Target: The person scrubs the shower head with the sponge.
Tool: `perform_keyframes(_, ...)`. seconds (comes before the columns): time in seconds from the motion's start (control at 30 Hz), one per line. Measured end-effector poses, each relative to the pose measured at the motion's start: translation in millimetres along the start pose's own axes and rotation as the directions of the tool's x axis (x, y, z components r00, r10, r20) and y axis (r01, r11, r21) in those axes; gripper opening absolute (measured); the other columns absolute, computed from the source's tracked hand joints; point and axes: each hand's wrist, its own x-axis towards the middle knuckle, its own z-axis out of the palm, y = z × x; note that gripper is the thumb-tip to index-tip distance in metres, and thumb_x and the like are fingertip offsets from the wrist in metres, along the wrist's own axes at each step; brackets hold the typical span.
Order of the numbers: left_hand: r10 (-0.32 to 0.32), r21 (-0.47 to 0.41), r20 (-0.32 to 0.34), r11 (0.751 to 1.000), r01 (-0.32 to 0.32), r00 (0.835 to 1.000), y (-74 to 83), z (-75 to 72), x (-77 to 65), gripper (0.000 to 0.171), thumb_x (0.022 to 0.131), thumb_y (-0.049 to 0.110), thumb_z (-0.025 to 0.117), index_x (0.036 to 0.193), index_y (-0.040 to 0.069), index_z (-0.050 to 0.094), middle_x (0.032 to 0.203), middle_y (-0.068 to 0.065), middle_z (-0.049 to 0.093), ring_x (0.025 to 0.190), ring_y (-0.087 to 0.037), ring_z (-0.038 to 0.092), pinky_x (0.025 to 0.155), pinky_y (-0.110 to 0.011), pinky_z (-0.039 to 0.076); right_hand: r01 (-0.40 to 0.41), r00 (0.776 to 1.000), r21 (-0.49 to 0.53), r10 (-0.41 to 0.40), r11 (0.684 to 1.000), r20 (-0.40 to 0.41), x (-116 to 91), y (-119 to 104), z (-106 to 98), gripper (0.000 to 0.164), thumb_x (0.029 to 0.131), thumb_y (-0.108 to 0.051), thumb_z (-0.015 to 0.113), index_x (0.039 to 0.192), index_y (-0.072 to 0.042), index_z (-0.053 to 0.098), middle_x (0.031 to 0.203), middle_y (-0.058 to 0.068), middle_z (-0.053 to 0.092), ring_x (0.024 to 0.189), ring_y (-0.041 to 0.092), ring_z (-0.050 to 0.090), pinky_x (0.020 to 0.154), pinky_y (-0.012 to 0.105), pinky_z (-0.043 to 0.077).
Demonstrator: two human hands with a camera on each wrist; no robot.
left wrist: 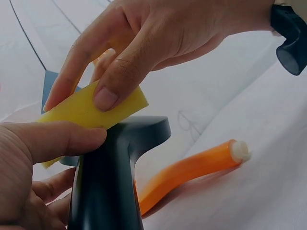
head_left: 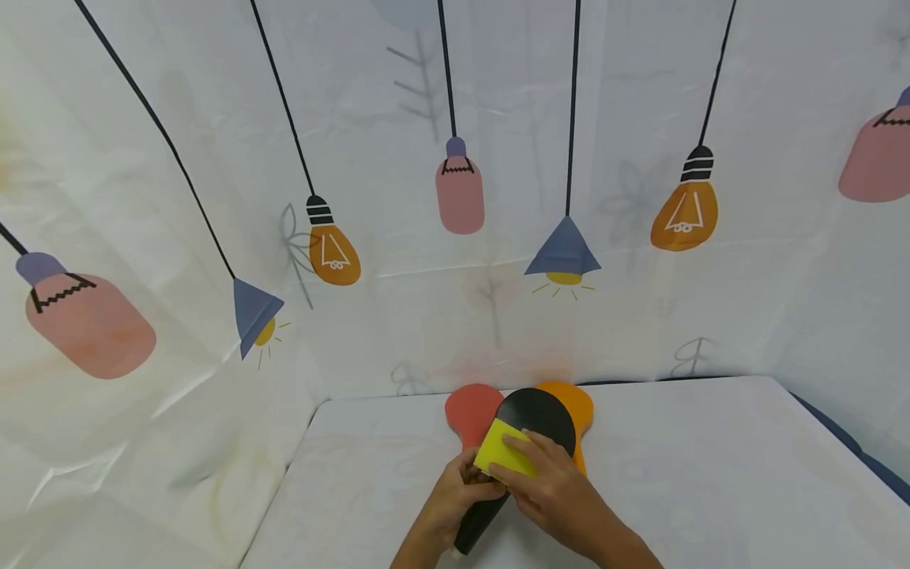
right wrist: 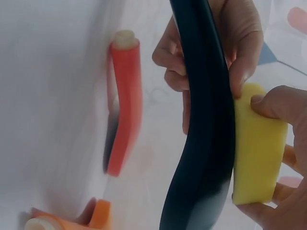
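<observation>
A black paddle (head_left: 536,411) with a round head and a long handle is held slantwise over the table. My left hand (head_left: 455,491) grips it near where the handle meets the head. My right hand (head_left: 550,484) holds a yellow sponge (head_left: 503,450) between thumb and fingers. In the right wrist view, the sponge (right wrist: 259,148) lies along the face of the black paddle (right wrist: 204,115), whose profile is gently bent. My left thumb sits right at the sponge's edge in the left wrist view.
Behind the black paddle, a red paddle (head_left: 475,405) and an orange paddle (head_left: 574,401) lie on the white table (head_left: 711,474). Their handles have pale ends. White sheeting (head_left: 398,332) printed with lamps rises at the table's back and left.
</observation>
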Motion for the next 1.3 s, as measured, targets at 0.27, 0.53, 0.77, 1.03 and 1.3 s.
perform_keyframes(0.27,-0.013,0.052,-0.024,0.999,0.014,1.0,-0.2,2.2,2.3,0.052,0.079,0.009,0.08,0.127,0.008,0.059,0.114,-0.007,0.07,0.092,-0.021,0.06,0.087,-0.029,0.056,0.016,0.999,-0.031,-0.017,0.999,-0.033,2.2,9.7,-1.7,0.067,0.067,-0.014,0.09,0.126,-0.036,0.068,0.137,0.006,0.059,0.117,0.033,0.06,0.087,0.046,0.06)
perform_keyframes(0.53,-0.035,0.115,0.006,0.993,0.035,0.999,-1.8,4.9,2.9,0.049,0.077,0.011,0.081,0.122,0.009,0.062,0.113,-0.007,0.069,0.094,-0.022,0.058,0.081,-0.03,0.053,-0.077,0.996,-0.01,0.077,0.997,-0.038,0.8,26.2,-8.8,0.059,0.072,-0.012,0.086,0.125,-0.033,0.07,0.14,0.005,0.057,0.123,0.032,0.055,0.096,0.049,0.055)
perform_keyframes(0.77,-0.009,0.136,0.028,0.991,0.005,1.0,-2.1,5.6,0.4,0.047,0.079,0.009,0.079,0.123,0.009,0.063,0.113,-0.008,0.069,0.095,-0.022,0.056,0.079,-0.03,0.052,-0.13,0.989,-0.004,0.129,0.992,-0.068,-1.2,38.0,-14.9,0.058,0.073,-0.017,0.088,0.127,-0.032,0.069,0.141,0.007,0.055,0.126,0.027,0.053,0.113,0.022,0.039)
perform_keyframes(1.03,-0.007,0.169,0.043,0.986,0.0,0.999,0.1,6.3,-1.1,0.045,0.08,0.009,0.079,0.122,0.01,0.064,0.112,-0.007,0.069,0.095,-0.022,0.056,0.079,-0.031,0.052,-0.191,0.978,-0.024,0.188,0.981,-0.094,-4.4,50.8,-16.5,0.062,0.073,-0.015,0.088,0.13,-0.028,0.067,0.139,0.012,0.056,0.12,0.033,0.055,0.089,0.051,0.057)
perform_keyframes(1.3,-0.013,0.171,0.053,0.985,0.004,0.999,-0.5,5.6,-1.5,0.045,0.08,0.009,0.079,0.122,0.009,0.063,0.111,-0.008,0.069,0.093,-0.022,0.057,0.079,-0.032,0.05,-0.307,0.948,-0.042,0.301,0.951,-0.102,-7.6,60.0,-23.1,0.058,0.077,-0.014,0.085,0.132,-0.022,0.066,0.138,0.018,0.056,0.118,0.039,0.057,0.085,0.05,0.058)
